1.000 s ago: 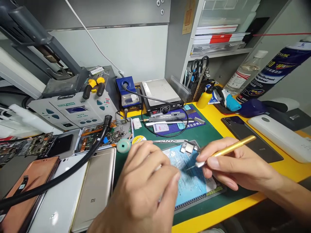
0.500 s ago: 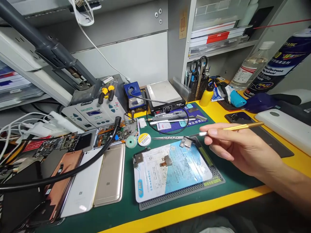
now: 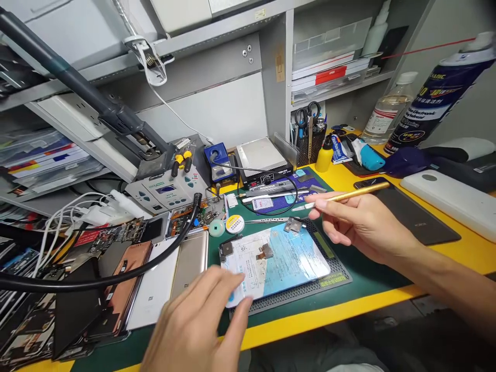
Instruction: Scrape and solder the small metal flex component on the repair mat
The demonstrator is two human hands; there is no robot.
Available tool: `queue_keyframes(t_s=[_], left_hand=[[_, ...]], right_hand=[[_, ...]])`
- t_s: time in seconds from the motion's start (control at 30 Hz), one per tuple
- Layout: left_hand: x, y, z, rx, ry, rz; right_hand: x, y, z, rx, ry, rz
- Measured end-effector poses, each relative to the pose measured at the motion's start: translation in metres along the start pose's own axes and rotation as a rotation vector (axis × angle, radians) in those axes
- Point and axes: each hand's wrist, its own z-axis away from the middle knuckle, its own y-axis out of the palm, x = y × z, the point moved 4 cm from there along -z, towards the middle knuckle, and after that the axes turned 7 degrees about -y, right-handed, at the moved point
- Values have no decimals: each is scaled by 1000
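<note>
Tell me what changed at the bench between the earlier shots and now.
The left hand left view after the first shot and has returned, now reaching over the lower-left corner of the printed card. The right hand has lifted off the card's middle toward its upper right, still gripping the gold-handled tool. Nothing was let go. The small metal part stays at the card's top edge.
</note>
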Motion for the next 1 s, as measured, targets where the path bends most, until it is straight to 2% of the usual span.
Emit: queue_keyframes(t_s=[0.07, 0.17, 0.23, 0.33, 0.4, 0.53, 0.6, 0.83, 1.0], left_hand=[[-13, 16, -28, 98, 10, -3], [-19, 36, -59, 260, -42, -40], [-19, 43, -69, 325, -59, -48], [-18, 47, -73, 352, -56, -31], [-16, 49, -73, 306, -31, -28], [-15, 52, -71, 78, 82, -18], [-14, 54, -69, 15, 131, 8], [-11, 57, -65, 8, 133, 116], [-10, 57, -63, -45, 141, 132]], right_hand=[[-1, 1, -1, 6, 3, 6], [-3, 1, -2, 14, 11, 2], [-5, 0, -2, 31, 25, -6], [-9, -1, 1, 68, 50, 0], [-12, -2, 3, 100, 62, 46], [-13, 3, 10, 206, 63, 128], [-12, 9, 15, 252, 50, 147], [-11, 19, 25, 280, -137, 372], [-19, 19, 23, 295, -90, 360]])
